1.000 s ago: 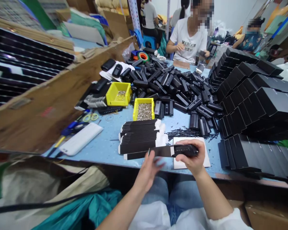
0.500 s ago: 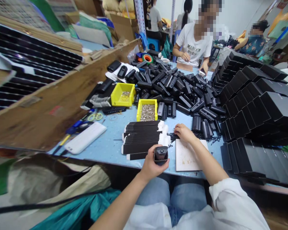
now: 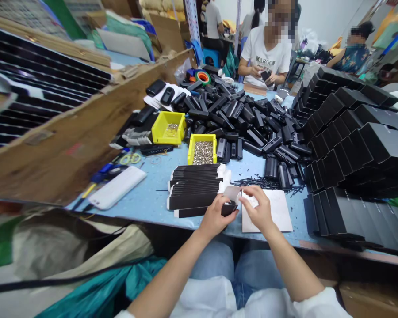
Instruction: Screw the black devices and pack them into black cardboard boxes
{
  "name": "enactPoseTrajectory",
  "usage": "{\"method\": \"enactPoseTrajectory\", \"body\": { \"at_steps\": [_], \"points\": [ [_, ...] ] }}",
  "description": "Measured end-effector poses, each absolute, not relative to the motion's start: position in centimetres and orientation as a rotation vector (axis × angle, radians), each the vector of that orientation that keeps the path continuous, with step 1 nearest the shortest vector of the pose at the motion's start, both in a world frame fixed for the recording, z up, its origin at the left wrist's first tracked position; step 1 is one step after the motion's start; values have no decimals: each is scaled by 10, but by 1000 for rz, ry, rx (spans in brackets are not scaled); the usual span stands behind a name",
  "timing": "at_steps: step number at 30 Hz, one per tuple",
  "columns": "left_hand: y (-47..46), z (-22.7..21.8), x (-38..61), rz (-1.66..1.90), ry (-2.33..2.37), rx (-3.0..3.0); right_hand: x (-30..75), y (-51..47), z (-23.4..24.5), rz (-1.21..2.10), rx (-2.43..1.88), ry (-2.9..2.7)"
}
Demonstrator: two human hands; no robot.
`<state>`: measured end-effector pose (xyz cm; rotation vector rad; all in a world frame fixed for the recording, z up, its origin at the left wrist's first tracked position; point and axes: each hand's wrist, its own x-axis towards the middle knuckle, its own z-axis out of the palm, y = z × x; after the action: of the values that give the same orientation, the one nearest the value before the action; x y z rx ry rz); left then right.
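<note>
Low centre, the left hand (image 3: 215, 217) has its fingers curled round a black box (image 3: 228, 209). The right hand (image 3: 260, 209), half a second ago at the sticks (image 3: 255, 182), now meets the box's raised flap (image 3: 232, 193), fingers nearly together (whether gripping, I cannot tell). Top, right of centre, a co-worker (image 3: 267, 51) now holds a black piece (image 3: 265, 75) in both hands.

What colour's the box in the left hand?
The box is black, its flap pale: head view.
</note>
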<state>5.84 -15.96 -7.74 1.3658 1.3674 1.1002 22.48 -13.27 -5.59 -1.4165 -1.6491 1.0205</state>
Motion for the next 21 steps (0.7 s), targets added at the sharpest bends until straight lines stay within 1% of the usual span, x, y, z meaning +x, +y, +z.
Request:
{"method": "enactPoseTrajectory", "body": {
  "at_steps": [2, 4, 6, 10, 13, 16, 19, 21],
  "points": [
    [-158, -75, 62, 1086, 1375, 1339, 222, -131, -63, 1205, -1391, -1569],
    [-157, -71, 65, 1099, 1379, 1263, 218, -131, -70, 1338, -1241, -1653],
    [-156, -67, 67, 1101, 1362, 1190, 215, -132, -73, 1337, -1176, -1733],
    [-152, -64, 65, 1009, 1365, 1219, 218, -131, -74, 1299, -1266, -1716],
    [-150, -60, 68, 1058, 1358, 1152, 220, -136, -78, 1158, -1149, -1875],
    [-154, -49, 81, 1173, 1309, 1005, 216, -159, -79, 972, -1271, -1928],
    [-146, -32, 83, 1142, 1132, 953, 236, -188, -63, 651, -1469, -1968],
    [-120, -23, 70, 1226, 1128, 1037, 284, -206, -39, 362, -1608, -1932]
  ]
}}
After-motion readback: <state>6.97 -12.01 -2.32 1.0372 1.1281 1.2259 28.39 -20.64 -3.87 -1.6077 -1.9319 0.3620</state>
